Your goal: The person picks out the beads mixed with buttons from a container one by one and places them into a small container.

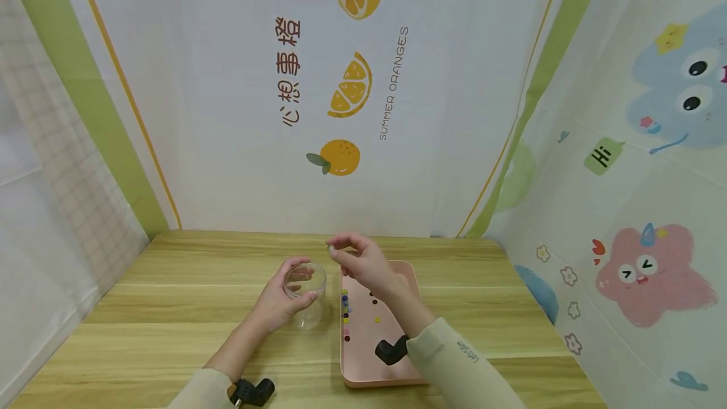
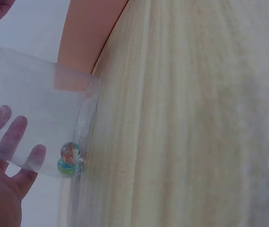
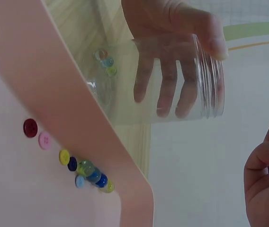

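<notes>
My left hand (image 1: 274,305) grips a clear jar (image 1: 307,317) with a threaded mouth, fingers and thumb around its side near the top. The jar stands upright on the table, left of the pink tray. A few glass marbles (image 2: 71,153) lie at its bottom, also visible in the right wrist view. My right hand (image 1: 368,268) is raised above the tray's far left corner, to the right of the jar's mouth. Between its thumb and fingertips it pinches a small round thing (image 1: 331,249), pale and marble-sized. In the right wrist view this hand shows only partly, at the edge.
The pink tray (image 1: 363,361) holds loose buttons and marbles. Along its left wall lie a dark red button (image 3: 30,127), a pink button (image 3: 44,140), a yellow button (image 3: 64,157) and several marbles (image 3: 85,168). Another yellow button (image 1: 377,320) lies mid-tray. Printed curtains surround the wooden table (image 1: 187,308).
</notes>
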The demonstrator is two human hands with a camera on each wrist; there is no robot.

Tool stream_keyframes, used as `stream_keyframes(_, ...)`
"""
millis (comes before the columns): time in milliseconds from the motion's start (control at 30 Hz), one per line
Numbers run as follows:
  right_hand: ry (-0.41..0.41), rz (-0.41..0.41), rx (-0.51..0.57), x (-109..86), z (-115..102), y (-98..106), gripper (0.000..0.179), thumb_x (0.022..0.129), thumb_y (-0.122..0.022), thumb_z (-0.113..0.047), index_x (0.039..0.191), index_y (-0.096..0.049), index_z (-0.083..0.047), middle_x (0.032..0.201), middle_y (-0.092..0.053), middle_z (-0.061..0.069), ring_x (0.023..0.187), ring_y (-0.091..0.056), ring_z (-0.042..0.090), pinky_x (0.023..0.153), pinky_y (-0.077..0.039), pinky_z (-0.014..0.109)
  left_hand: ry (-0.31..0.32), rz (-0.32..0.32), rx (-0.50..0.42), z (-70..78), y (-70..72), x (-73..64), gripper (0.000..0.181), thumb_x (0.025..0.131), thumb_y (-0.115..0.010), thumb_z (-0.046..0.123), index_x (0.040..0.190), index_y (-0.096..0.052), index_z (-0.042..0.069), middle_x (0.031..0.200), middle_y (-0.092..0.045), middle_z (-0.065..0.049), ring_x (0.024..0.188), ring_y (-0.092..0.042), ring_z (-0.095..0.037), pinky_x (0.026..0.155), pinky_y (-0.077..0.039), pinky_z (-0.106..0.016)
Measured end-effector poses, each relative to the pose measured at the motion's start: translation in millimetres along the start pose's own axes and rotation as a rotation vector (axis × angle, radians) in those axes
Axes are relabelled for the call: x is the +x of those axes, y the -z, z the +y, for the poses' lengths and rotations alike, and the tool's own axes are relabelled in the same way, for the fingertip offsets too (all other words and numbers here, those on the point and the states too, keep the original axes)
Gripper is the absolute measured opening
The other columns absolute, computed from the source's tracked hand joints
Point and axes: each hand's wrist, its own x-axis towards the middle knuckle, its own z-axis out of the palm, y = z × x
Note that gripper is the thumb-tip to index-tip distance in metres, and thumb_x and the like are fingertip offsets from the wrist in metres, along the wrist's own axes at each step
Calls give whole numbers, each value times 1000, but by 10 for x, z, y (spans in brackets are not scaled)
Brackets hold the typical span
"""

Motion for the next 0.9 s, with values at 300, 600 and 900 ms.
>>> stream_keyframes(300, 38, -28, -52, 29, 19, -147, 30, 106, -69, -14, 133, -71, -2, 119, -68, 4, 63, -49, 9, 64, -47, 24, 0, -12, 5, -8, 10, -5, 69, 96, -83, 16, 155, -48, 7, 144, -65, -28, 135, -61, -42, 111, -51, -66)
stream_keyframes(600, 50, -53, -146, 36, 76, -220, 29, 104, -72, -16, 130, -72, -3, 125, -71, 18, 64, -50, 17, 64, -49, 27, 8, -10, 1, -2, 14, -3, 67, 97, -83, 17, 154, -49, 13, 145, -65, -28, 136, -62, -43, 113, -50, -67)
stream_keyframes(900, 44, -53, -151, 30, 105, -256, 24, 104, -73, -16, 127, -74, -7, 121, -73, 14, 61, -50, 9, 61, -48, 22, 22, 1, 14, -3, 8, -3, 67, 96, -84, 18, 154, -50, 14, 145, -67, -19, 137, -61, -43, 113, -51, -65)
